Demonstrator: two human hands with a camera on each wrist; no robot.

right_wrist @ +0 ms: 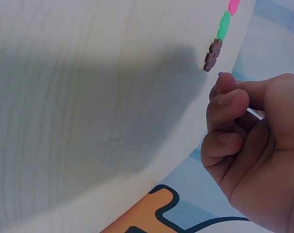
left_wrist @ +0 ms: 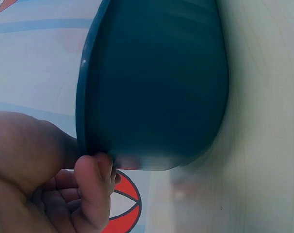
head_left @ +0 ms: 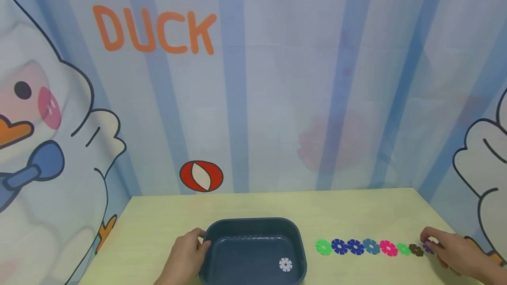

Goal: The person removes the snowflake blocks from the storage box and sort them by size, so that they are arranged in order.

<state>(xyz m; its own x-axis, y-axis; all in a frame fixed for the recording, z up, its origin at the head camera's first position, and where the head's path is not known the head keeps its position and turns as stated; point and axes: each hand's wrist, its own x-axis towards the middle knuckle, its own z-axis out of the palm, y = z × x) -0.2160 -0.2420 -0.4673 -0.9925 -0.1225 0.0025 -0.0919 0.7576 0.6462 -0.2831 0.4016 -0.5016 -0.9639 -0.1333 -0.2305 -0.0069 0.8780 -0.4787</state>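
Note:
My left hand (head_left: pixel 186 254) grips the left rim of a dark blue plastic tray (head_left: pixel 253 221), with the thumb over the edge. Inside the tray lies one white snowflake disc (head_left: pixel 285 264). At the right end of a row of notched plastic discs, my right hand (head_left: pixel 459 250) pinches a purple snowflake disc (head_left: pixel 428 248). In the right wrist view the fingertips hide nearly all of that disc. Just left of it is a brown disc (head_left: pixel 416 250), then a small green disc (head_left: pixel 403 249) and a pink disc (head_left: pixel 388 248).
Farther left along the row come a light blue disc (head_left: pixel 371 246), two dark blue discs (head_left: pixel 339 246) and a larger green disc (head_left: pixel 323 247), near the tray's right side. The pale wooden table (head_left: pixel 166 214) ends at a printed duck curtain (head_left: pixel 277 100) behind and at both sides.

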